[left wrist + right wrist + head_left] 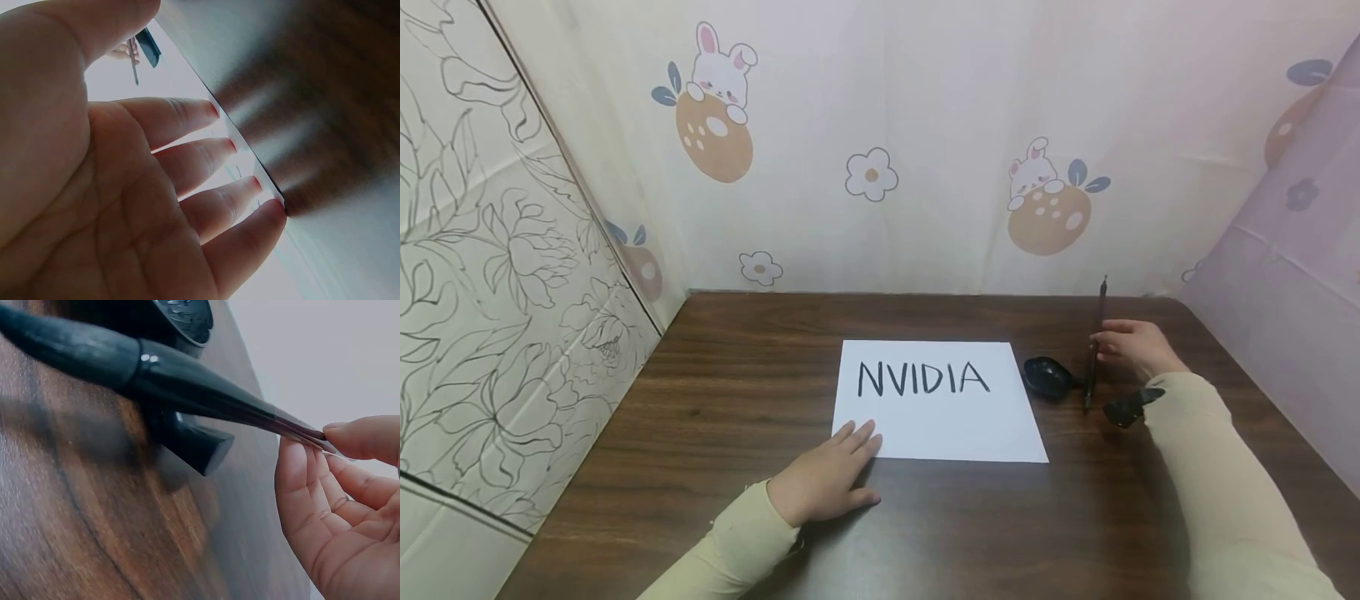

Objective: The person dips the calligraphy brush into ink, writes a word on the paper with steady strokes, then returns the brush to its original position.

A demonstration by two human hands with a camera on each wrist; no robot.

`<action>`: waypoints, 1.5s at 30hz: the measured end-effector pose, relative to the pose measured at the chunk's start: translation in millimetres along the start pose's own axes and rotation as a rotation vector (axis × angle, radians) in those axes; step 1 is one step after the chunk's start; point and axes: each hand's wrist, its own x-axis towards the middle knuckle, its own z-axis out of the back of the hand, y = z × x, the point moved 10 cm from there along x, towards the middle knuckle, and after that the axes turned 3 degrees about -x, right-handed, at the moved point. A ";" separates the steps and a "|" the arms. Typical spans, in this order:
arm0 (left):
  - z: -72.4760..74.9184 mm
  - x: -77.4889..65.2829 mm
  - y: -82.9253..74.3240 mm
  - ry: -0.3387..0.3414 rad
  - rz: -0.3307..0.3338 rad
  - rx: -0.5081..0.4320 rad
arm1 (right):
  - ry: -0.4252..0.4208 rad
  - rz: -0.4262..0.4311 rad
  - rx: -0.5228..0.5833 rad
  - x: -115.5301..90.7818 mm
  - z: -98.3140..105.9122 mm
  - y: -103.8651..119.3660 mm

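A white sheet of paper lies on the table, lettered NVIDIA in black. My left hand rests with fairly straight fingers on its lower left corner; the left wrist view shows the fingertips near the paper's edge. To the right of the sheet, my right hand pinches a dark writing brush by its slim handle between thumb and fingers. The brush's dark bristles point down toward the near side. Beside it sits a round black ink dish with a short stub handle, which the brush overlaps.
The brown wooden table ends against a curtain printed with rabbits and flowers. A panel with floral line drawings stands along the left side. A black wrist camera is strapped at the right sleeve.
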 end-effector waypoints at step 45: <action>-0.3 -0.4 0.6 0.004 0.011 0.001 | 0.054 0.000 -0.198 12.8 -26.1 -0.8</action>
